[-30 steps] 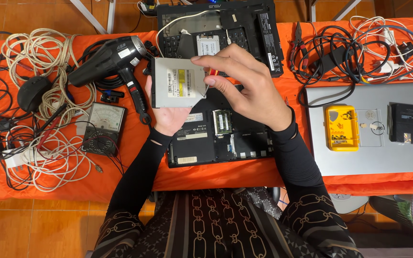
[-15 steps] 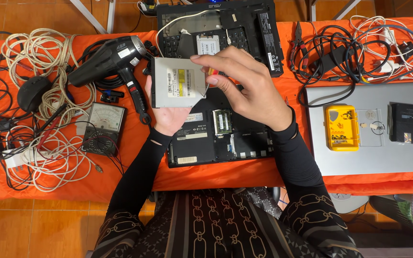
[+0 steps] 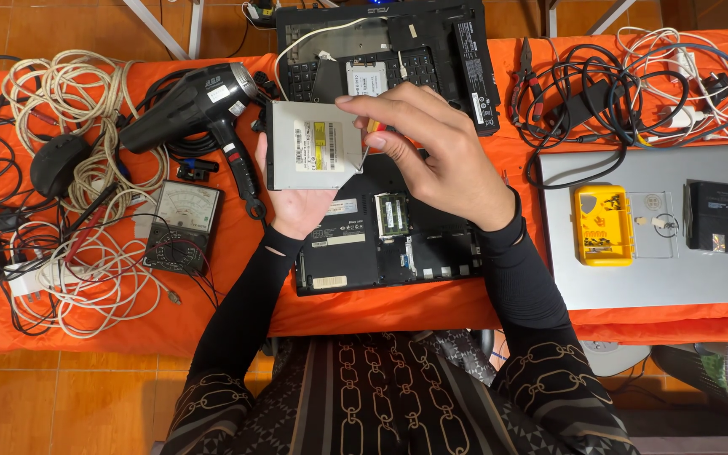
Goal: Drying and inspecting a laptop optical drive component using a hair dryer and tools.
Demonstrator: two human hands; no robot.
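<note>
Over the open laptop (image 3: 381,244), left hand (image 3: 301,198) cradles the drive (image 3: 313,156) from below, fingers clamped on its edges. Right hand (image 3: 431,156) pinches a small screwdriver (image 3: 370,139), fingers together, tip at the drive's right edge. Best done with the drive kept level, tip seated square, light pressure; heat gun (image 3: 204,105) lies just left.

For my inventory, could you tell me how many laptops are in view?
3: an opened laptop base under the hands, a dismantled black one at the table's far edge, a closed silver laptop at right.
</note>
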